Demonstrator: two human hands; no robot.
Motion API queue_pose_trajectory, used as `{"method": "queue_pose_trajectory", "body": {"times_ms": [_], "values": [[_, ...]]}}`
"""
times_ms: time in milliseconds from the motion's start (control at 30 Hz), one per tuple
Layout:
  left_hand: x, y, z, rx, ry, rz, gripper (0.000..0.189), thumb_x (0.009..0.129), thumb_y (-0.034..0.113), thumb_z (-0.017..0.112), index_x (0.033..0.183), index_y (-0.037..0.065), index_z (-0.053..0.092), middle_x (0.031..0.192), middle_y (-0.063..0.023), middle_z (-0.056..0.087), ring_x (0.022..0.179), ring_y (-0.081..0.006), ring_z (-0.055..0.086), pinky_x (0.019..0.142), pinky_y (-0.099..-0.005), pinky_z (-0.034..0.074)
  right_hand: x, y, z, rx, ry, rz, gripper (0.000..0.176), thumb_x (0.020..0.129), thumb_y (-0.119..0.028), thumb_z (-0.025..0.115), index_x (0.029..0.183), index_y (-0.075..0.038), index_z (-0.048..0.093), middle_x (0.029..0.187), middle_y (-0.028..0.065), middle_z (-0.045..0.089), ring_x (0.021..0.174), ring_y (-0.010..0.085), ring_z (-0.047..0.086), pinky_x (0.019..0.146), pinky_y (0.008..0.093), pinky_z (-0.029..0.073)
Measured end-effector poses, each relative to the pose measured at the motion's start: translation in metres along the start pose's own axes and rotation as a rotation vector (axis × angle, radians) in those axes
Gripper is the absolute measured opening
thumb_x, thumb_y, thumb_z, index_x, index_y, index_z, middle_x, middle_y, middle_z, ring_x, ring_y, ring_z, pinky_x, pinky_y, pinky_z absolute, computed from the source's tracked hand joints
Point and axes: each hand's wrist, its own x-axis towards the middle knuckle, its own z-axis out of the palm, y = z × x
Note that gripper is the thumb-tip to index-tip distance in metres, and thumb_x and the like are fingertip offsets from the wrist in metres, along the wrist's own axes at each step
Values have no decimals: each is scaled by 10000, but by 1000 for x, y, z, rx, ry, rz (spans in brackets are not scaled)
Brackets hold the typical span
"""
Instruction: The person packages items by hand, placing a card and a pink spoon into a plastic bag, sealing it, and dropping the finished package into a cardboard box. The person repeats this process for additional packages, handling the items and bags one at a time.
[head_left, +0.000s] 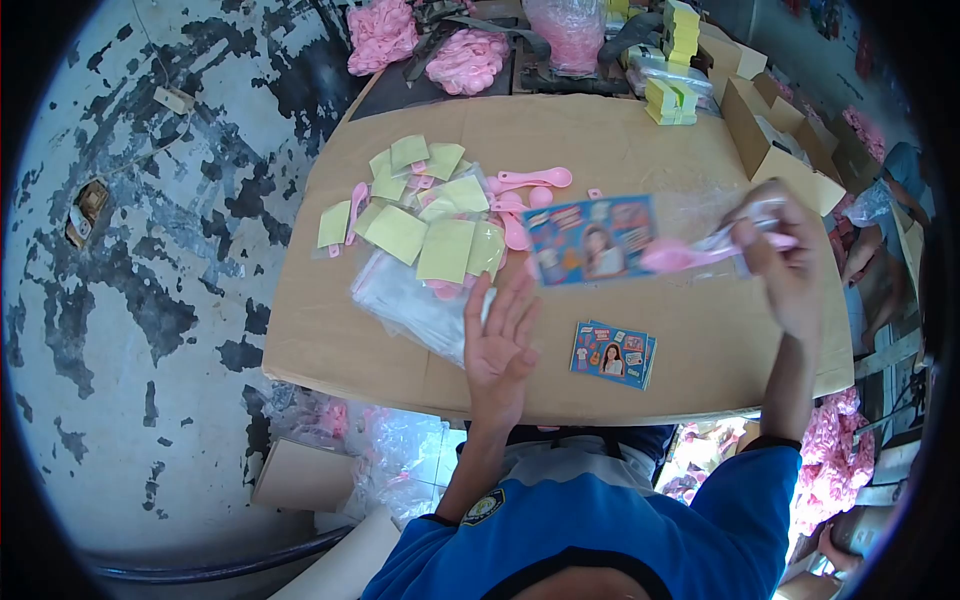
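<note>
My right hand (785,265) is closed on a pink plastic spoon (685,257) in clear plastic, raised over the right half of the table. A blue printed card (585,245) extends leftward from the spoon's bowl, slightly blurred. My left hand (502,335) has its fingers spread, palm up, and holds nothing. Beside it lies a pile of clear plastic bags (415,305). Just beyond are several packets with pale yellow paper slips (445,250) and loose pink spoons (535,178). A small stack of similar blue cards (612,355) rests near the front edge.
Brown cardboard covers the table (700,370). Pink bundles (467,60) and stacks of yellow slips (670,100) stand along the back. An open cardboard box (780,140) is at the back right. At the far right, part of another person (875,235) shows.
</note>
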Motion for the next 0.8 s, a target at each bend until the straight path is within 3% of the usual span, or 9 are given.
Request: {"method": "queue_pose_trajectory", "body": {"times_ms": [100, 167, 233, 300, 433, 500, 667, 733, 800], "values": [[12, 8, 7, 237, 2, 113, 941, 747, 127, 782, 1470, 27, 187, 1496, -209, 283, 1412, -303, 260, 1159, -455, 194, 8, -15, -3, -280, -38, -38, 68, 886, -101, 656, 909, -39, 641, 745, -4, 640, 562, 52, 523, 486, 218, 389], [5, 8, 13, 431, -2, 155, 969, 734, 189, 795, 1470, 20, 189, 1502, -211, 273, 1417, -311, 251, 1161, -451, 173, 18, -5, 14, -477, -290, 2, 45, 873, -80, 659, 869, -36, 651, 735, -18, 637, 540, 37, 488, 474, 216, 367], [10, 6, 19, 614, -23, 215, 1032, 716, 305, 819, 1475, 10, 187, 1512, -208, 262, 1416, -317, 257, 1163, -444, 151, 25, -14, 3, -408, -75, -32, 45, 825, -64, 681, 844, -28, 661, 709, -2, 637, 509, 38, 443, 458, 222, 340], [12, 12, 21, 713, -115, 259, 930, 733, 217, 802, 1444, 2, 243, 1496, -220, 279, 1402, -337, 269, 1154, -455, 175, 31, -30, -5, -376, 132, -150, 63, 813, -65, 685, 858, -28, 663, 699, 20, 637, 500, 42, 436, 453, 228, 333], [15, 8, 35, 889, -245, 321, 872, 730, 179, 798, 1415, -19, 296, 1467, -247, 307, 1375, -366, 301, 1128, -481, 223, 32, -33, 28, -436, -226, -11, 79, 853, -101, 670, 895, -35, 663, 642, 39, 632, 489, 77, 503, 451, 235, 367], [20, 6, 49, 1030, -281, 385, 856, 774, 144, 761, 1435, -36, 249, 1429, -218, 362, 1329, -321, 372, 1053, -416, 352, 31, -31, 39, -354, -211, -25, 97, 863, -119, 669, 911, -34, 668, 637, 48, 638, 524, 88, 562, 464, 235, 396], [17, -14, 40, 1053, -294, 98, 611, 893, 63, 604, 1405, -42, 287, 1239, -190, 552, 1132, -244, 560, 944, -347, 466, 24, -25, 50, -191, -397, 91, 162, 881, -149, 657, 988, -28, 667, 697, 68, 664, 615, 104, 630, 529, 242, 465], [19, -8, 39, 902, -326, -46, 508, 927, 42, 546, 1378, -39, 327, 1176, -166, 602, 1062, -208, 599, 920, -336, 477, 28, -10, 47, -85, -146, 40, 186, 886, -156, 658, 1021, -28, 658, 765, 60, 675, 658, 101, 627, 563, 242, 481], [17, -2, 41, 596, -348, -248, 464, 945, 43, 522, 1370, -30, 351, 1201, -149, 596, 1084, -184, 584, 912, -316, 478, 25, 1, 44, -44, -48, 20, 206, 894, -163, 657, 1049, -27, 648, 822, 51, 678, 695, 95, 621, 590, 241, 491]]}}
